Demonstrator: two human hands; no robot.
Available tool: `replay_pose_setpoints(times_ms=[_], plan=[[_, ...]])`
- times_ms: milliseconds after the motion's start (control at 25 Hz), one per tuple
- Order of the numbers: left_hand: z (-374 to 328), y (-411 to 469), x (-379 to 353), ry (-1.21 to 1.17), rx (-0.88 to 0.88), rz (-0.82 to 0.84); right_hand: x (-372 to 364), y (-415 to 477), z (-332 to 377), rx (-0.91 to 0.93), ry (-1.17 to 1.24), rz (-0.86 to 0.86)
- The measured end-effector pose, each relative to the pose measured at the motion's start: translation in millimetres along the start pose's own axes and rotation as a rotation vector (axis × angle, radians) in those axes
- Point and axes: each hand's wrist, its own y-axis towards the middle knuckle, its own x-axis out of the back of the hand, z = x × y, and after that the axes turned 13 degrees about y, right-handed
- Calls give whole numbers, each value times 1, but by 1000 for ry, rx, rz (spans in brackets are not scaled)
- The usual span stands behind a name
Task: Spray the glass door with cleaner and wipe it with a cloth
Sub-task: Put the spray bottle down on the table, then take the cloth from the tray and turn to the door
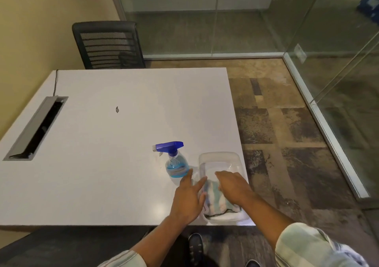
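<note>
One spray bottle [176, 162] with blue liquid, upright near white table's [102, 164] right front corner; one striped cloth [215, 200] in one clear tub [220, 155] just beside it. Left hand [187, 200] spread, unclenched, by the bottle; right hand [233, 186] rests on cloth, grip unclear. One mesh chair [106, 45], glass walls [205, 20], carpet.

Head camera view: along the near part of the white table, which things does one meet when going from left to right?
Cable slot → spray bottle → left hand → right hand over the striped cloth in the clear tub → carpet floor → glass wall.
</note>
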Motion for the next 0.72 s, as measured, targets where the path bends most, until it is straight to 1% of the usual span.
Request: replay_pose_setpoints(times_ms=[80,160,320,400,520,640,720], plan=[[2,3,-5,63,18,17,-8,4,1,43,-56,58],[3,3,-8,77,19,27,-14,9,1,49,-166,94],[6,0,-5,69,-26,72,-6,14,10,30,-333,103],[1,1,3,89,-34,106,2,10,12,30,-301,87],[-13,1,25,79,-31,97,19,-7,13,62,-224,-13],[-29,2,55,-98,-105,53,45,-31,19,86,-203,-64],[-41,5,77,-183,-111,49,70,-47,22,92,-137,-102]])
